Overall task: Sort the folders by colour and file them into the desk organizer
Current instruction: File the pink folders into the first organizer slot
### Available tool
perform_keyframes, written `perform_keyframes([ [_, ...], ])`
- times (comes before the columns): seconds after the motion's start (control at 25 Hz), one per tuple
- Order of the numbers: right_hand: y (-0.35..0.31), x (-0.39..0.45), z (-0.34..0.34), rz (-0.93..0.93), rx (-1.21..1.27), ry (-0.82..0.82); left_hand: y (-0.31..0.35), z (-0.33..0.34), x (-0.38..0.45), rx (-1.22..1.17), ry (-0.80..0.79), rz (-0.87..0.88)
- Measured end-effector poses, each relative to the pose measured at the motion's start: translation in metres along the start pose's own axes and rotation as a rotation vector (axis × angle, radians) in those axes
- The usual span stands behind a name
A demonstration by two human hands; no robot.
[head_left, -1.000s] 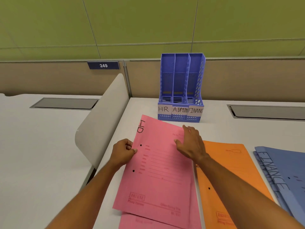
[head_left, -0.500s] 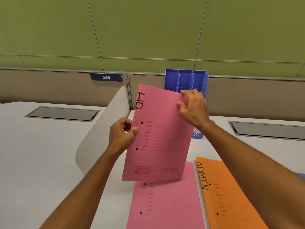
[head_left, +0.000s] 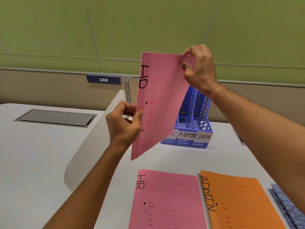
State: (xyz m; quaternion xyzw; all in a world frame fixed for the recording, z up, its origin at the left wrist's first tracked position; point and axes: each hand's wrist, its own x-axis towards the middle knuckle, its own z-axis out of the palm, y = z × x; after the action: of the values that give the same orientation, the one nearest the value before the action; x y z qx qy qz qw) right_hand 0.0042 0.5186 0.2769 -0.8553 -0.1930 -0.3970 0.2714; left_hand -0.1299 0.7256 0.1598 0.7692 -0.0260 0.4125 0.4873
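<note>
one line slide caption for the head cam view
Both hands hold a pink folder upright before the blue organizer.

Two bare forearms enter from the bottom of the frame, one from lower left, one from the right edge. No sleeve, watch, ring or bracelet shows on either. The left hand [head_left: 124,124] sits mid-frame, knuckles and thumb visible; the right hand [head_left: 200,68] sits upper centre, its back facing the camera.

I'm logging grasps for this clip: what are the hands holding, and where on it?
Both hold one pink folder: left hand pinches its left edge, right hand its top right corner.
</note>
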Motion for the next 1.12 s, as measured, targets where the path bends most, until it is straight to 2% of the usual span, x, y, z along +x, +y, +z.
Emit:
perform_keyframes([
  [0.2, 0.012, 0.05, 0.012, -0.07, 0.014, 0.049, -0.007, 0.038, 0.026, 0.004, -0.033, 0.052],
  [0.44, 0.041, 0.082, 0.033, -0.13, -0.061, -0.033, -0.033, 0.093, 0.051, 0.023, -0.108, 0.019],
  [0.6, 0.06, 0.1, 0.046, -0.119, -0.1, -0.021, -0.041, 0.12, 0.068, 0.016, -0.137, 0.023],
  [1.12, 0.088, 0.114, 0.06, -0.109, -0.149, -0.05, -0.048, 0.157, 0.081, 0.038, -0.196, 0.007],
])
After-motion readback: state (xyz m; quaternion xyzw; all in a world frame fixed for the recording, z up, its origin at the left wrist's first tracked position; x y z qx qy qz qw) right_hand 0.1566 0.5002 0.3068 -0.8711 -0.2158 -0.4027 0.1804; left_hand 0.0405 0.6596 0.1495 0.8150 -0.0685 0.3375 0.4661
